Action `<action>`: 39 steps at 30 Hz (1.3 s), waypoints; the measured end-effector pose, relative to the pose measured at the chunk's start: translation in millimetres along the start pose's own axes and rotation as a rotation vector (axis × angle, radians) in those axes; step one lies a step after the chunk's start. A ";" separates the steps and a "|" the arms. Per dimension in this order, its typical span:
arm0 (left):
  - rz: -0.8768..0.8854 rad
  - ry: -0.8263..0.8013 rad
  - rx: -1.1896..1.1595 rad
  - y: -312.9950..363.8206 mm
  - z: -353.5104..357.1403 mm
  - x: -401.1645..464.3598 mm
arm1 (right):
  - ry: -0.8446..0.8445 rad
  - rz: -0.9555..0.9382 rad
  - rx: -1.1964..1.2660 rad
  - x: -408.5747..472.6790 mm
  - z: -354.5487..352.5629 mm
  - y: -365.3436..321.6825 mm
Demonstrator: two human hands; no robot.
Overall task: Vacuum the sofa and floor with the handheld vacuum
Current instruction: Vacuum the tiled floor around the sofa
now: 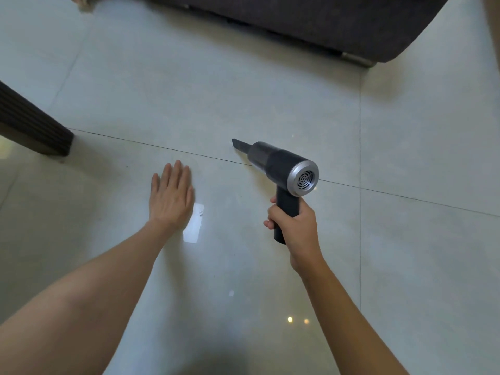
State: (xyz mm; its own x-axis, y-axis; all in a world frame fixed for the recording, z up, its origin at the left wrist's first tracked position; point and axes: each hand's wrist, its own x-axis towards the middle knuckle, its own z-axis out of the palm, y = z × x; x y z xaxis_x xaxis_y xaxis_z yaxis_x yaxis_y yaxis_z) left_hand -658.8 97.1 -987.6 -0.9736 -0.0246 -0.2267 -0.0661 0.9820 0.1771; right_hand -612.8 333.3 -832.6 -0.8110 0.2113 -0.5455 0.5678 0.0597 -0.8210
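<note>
My right hand grips the dark handle of the handheld vacuum. The vacuum has a black body, a silver vented rear cap and a narrow black nozzle that points up-left, its tip at or just above the pale tiled floor beside a grout line. My left hand hovers flat, palm down, fingers together, over the floor to the left of the vacuum and holds nothing. The dark grey sofa runs along the top of the view, its base and a metal foot visible.
A dark brown ribbed piece of furniture juts in at the left edge. Grout lines cross the glossy tiles, which reflect a bright window patch beside my left wrist. Open floor lies between the vacuum and the sofa.
</note>
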 end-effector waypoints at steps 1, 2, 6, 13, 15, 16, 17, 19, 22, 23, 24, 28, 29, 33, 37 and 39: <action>0.005 -0.003 0.007 -1.6 3.3 -0.2 | -0.001 -0.004 0.001 2.9 1.8 1.2; 0.009 -0.004 0.012 -3.4 6.9 -1.1 | -0.003 -0.008 0.002 5.5 3.7 2.5; 0.020 0.022 0.030 -7.7 16.4 -3.0 | -0.016 -0.009 -0.005 10.7 8.2 6.4; -0.002 0.056 0.053 -6.3 23.7 -1.0 | 0.027 -0.047 0.007 14.0 2.7 18.4; 0.002 0.060 0.050 -6.3 23.4 -0.9 | 0.032 -0.060 0.005 14.2 2.1 19.0; 0.003 0.061 0.048 -6.4 22.9 -1.4 | 0.031 -0.065 0.002 14.4 2.5 18.9; 0.004 0.060 0.045 -6.6 22.8 -1.7 | 0.027 -0.069 -0.002 14.4 3.2 18.4; 0.007 0.057 0.038 -7.0 22.3 -2.0 | 0.018 -0.076 -0.006 14.3 5.3 17.4; 0.009 0.057 0.029 -6.9 21.0 -1.5 | -0.002 -0.079 -0.003 12.9 8.5 17.0; 0.009 0.054 0.032 -6.6 20.8 -1.5 | -0.007 -0.077 -0.003 12.2 9.4 17.1; 0.009 0.052 0.037 -6.6 21.2 -1.6 | -0.009 -0.076 -0.002 11.8 10.2 17.4; 0.008 0.053 0.042 -6.6 21.3 -1.9 | -0.001 -0.077 0.000 11.6 8.7 21.0; 0.008 0.053 0.039 -6.7 21.8 -2.1 | 0.006 -0.079 -0.002 11.6 6.5 22.3; 0.007 0.052 0.027 -6.8 22.0 -2.3 | 0.059 -0.090 0.013 12.6 -6.4 25.1; 0.009 0.048 0.020 -6.0 20.8 -3.3 | 0.127 -0.096 0.036 14.2 -21.4 22.4; 0.010 0.051 0.020 -5.8 21.0 -4.0 | 0.163 -0.100 0.057 15.0 -29.1 21.6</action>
State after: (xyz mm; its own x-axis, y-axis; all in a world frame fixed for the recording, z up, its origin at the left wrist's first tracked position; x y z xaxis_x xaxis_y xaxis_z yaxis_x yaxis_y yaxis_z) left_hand -649.9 95.4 -1007.7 -0.9841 -0.0239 -0.1761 -0.0525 0.9858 0.1596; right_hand -608.6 366.2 -853.6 -0.8271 0.3625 -0.4296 0.4724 0.0340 -0.8807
